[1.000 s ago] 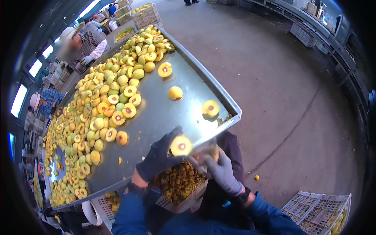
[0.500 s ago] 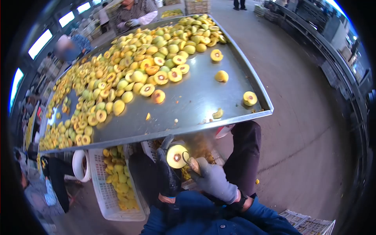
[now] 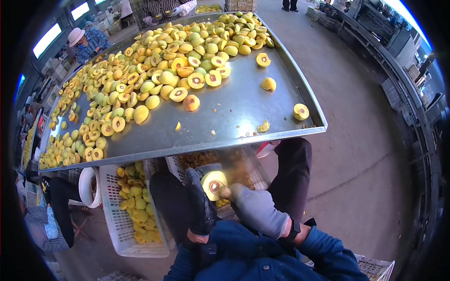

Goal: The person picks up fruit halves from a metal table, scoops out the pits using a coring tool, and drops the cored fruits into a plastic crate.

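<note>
My left hand (image 3: 200,201), in a black glove, is closed around a yellow peach half (image 3: 213,184) with its cut face and brown pit hollow turned up. My right hand (image 3: 255,208), in a grey glove, grips a pitting tool (image 3: 226,192) with a wooden handle. The tool's thin loop, seen earlier, now meets the pit area and is hard to make out. Both hands are between my knees, just below the near edge of a metal table (image 3: 225,126). Beneath them, a crate (image 3: 176,167) holds brownish scraps and peach pieces.
Many peach halves (image 3: 154,89) are heaped on the table, and a few lie singly near its right edge. A white crate of peach halves (image 3: 110,215) stands on the left beside a white bucket (image 3: 89,187). Co-workers (image 3: 89,44) sit around the table.
My right hand has brought the tool in against the middle of the peach half, its wrist turning. The peach half stays in my left hand. My view has shifted slightly.
</note>
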